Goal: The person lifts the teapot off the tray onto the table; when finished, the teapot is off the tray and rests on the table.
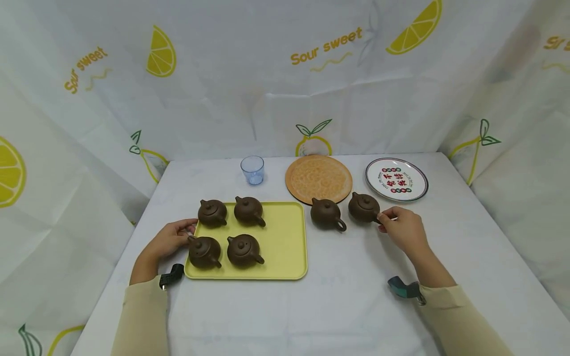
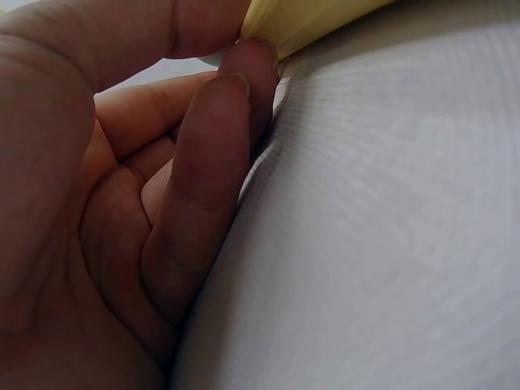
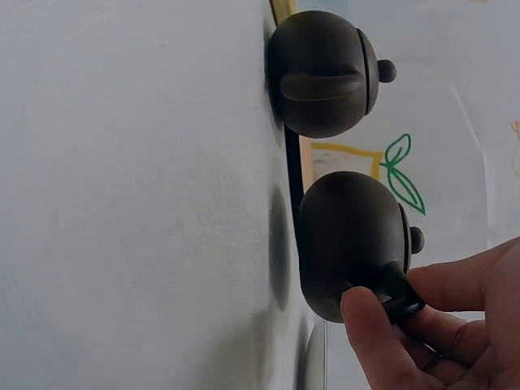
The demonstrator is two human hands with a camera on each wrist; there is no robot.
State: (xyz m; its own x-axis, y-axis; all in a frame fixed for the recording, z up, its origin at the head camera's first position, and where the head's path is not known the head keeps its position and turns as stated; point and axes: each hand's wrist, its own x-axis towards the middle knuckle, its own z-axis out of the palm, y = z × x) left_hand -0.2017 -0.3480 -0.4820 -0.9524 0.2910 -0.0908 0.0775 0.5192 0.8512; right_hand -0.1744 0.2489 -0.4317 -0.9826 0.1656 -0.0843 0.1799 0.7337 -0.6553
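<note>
My right hand (image 1: 403,227) pinches the handle of a dark brown teapot (image 1: 363,207) right of the tray. In the right wrist view, this teapot (image 3: 349,236) hangs slightly above the white tabletop, with a shadow beneath it. Close on its left stands another brown teapot (image 1: 326,214), its loop handle towards me. My left hand (image 1: 171,240) pinches the left edge of a yellow rectangular tray (image 1: 285,242); the left wrist view shows the fingers at the tray's edge (image 2: 313,24). Several matching teapots sit on the tray's left and middle, among them one front teapot (image 1: 245,250).
A clear bluish glass (image 1: 253,170) stands behind the tray. A round tan board (image 1: 318,178) lies behind the two right-hand teapots. At the back right is a white plate (image 1: 396,180) with red and green markings. A printed white curtain (image 1: 222,99) hangs along the table's back edge.
</note>
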